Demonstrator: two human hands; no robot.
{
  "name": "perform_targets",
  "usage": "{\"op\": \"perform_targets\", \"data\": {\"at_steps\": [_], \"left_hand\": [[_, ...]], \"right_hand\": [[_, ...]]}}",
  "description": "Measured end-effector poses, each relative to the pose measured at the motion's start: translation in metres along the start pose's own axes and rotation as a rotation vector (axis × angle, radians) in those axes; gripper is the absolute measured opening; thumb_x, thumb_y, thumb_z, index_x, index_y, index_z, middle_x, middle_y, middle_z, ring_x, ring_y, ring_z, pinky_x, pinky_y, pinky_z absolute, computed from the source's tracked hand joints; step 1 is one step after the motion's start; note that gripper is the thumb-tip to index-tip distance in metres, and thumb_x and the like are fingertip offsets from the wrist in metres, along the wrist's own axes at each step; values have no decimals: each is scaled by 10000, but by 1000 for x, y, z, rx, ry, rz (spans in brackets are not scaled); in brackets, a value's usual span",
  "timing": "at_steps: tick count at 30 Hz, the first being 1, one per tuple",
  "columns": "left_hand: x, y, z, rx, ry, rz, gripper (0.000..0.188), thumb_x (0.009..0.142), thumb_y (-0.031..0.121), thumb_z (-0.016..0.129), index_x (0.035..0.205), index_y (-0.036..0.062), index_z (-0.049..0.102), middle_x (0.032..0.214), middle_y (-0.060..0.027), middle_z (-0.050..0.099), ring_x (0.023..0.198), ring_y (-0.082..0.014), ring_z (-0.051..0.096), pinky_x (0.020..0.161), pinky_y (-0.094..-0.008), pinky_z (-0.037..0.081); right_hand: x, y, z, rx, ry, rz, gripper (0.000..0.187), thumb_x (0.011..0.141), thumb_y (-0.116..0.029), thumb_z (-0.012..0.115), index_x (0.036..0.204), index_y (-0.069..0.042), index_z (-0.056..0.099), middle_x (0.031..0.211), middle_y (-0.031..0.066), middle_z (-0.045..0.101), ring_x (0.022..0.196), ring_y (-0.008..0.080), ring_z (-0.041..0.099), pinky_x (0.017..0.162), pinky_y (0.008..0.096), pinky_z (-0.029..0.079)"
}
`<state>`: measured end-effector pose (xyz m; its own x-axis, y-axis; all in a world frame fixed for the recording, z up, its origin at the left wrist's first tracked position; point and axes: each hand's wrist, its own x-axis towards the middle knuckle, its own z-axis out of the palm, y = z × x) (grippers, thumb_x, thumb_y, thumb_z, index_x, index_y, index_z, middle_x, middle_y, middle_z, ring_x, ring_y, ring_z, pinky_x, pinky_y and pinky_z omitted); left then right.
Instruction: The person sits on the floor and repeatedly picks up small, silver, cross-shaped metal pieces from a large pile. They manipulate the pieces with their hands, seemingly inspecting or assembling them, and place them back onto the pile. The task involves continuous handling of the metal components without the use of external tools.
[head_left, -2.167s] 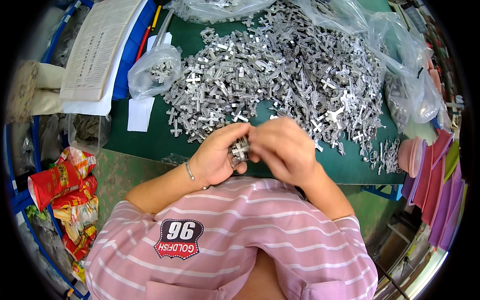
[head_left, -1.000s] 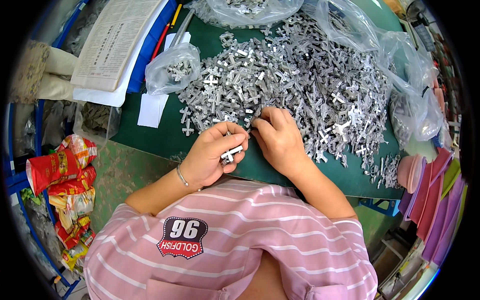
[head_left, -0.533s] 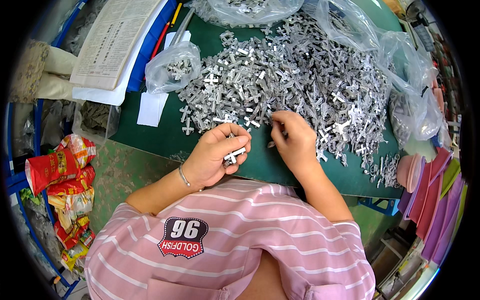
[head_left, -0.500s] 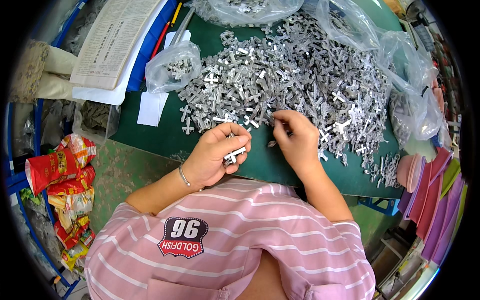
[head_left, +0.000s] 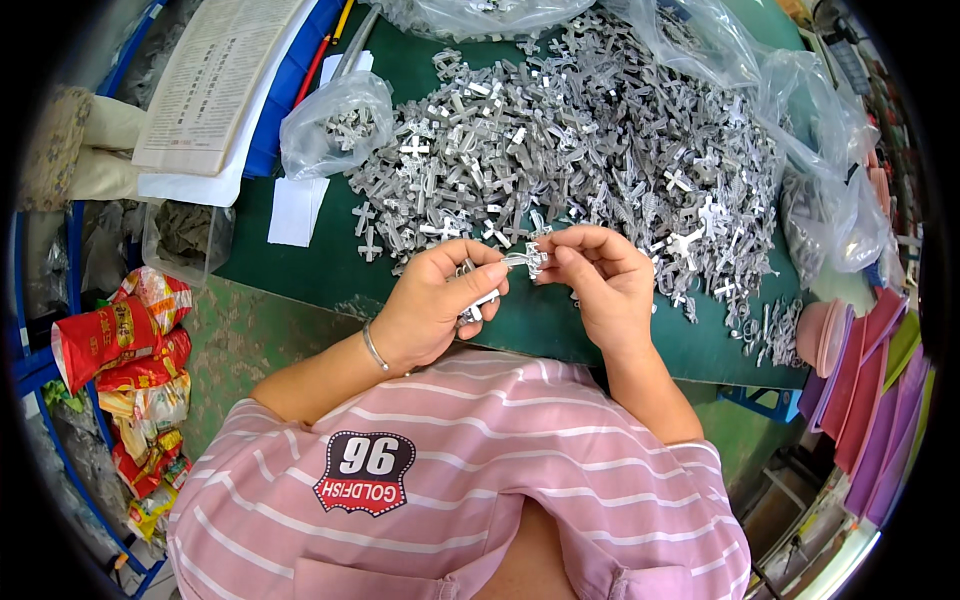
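Observation:
My left hand (head_left: 425, 305) is closed around a few silver metal crosses (head_left: 478, 300) tucked in its curled fingers. Its thumb and forefinger grip one end of another small silver cross pendant (head_left: 532, 258). The thumb and fingertips of my right hand (head_left: 612, 290) pinch that pendant's other side, so it spans the gap between both hands. Just beyond them spreads a large heap of silver metal crosses (head_left: 600, 150) on the green table (head_left: 530, 335). The fingers partly hide the pieces they hold.
Left of the heap lie a small clear bag of pieces (head_left: 340, 128) and white paper slips (head_left: 297, 210). A printed sheet (head_left: 205, 90) rests by a blue tray (head_left: 283, 105). Larger plastic bags (head_left: 835, 225) flank the heap at right, near pink and purple sheets (head_left: 870, 400).
My right hand has lifted from the heap's near edge and now pinches a cross pendant. My left hand has met it there, its thumb and forefinger on the same pendant.

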<state>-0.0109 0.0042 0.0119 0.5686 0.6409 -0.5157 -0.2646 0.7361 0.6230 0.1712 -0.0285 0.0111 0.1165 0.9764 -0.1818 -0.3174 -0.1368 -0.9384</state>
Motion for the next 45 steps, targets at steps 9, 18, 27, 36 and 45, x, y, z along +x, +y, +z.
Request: {"op": "perform_targets", "data": {"at_steps": [9, 18, 27, 36, 45], "left_hand": [[0, -1, -2, -26, -27, -22, 131, 887, 142, 527, 928, 18, 533, 765, -45, 553, 587, -81, 513, 393, -181, 361], [3, -1, -6, -214, -121, -193, 223, 911, 225, 467, 960, 20, 540, 814, -81, 573, 635, -134, 566, 384, -210, 395], [1, -1, -5, -126, -125, -116, 95, 847, 118, 534, 876, 31, 510, 800, -87, 550, 658, -152, 567, 394, -225, 416], [2, -2, -3, -116, -63, -120, 166, 896, 183, 493, 900, 21, 523, 786, -69, 559, 629, -133, 573, 398, -221, 424], [2, -1, -4, -75, -41, -118, 185, 902, 205, 496, 915, 23, 525, 787, -62, 567, 631, -122, 577, 402, -217, 423]], "right_hand": [[-5, 5, -4, -17, -44, -15, 114, 810, 28, 580, 922, 46, 593, 871, 92, 623, 776, 130, 608, 664, 243, 522], [1, -15, 3, -698, -409, -804, 117, 656, 6, 686, 757, -9, 629, 796, 97, 626, 756, 248, 609, 674, 330, 486], [22, 8, -4, -1417, -11, -580, 163, 630, -98, 690, 729, -37, 577, 765, 88, 548, 741, 268, 529, 630, 362, 448], [13, 1, -13, -917, -47, -375, 132, 671, 46, 627, 771, -32, 590, 843, 93, 605, 658, 186, 597, 540, 269, 482], [2, 0, -10, -176, -199, -247, 150, 745, 112, 586, 867, 30, 555, 991, 148, 597, 835, 146, 596, 720, 242, 513]]}}
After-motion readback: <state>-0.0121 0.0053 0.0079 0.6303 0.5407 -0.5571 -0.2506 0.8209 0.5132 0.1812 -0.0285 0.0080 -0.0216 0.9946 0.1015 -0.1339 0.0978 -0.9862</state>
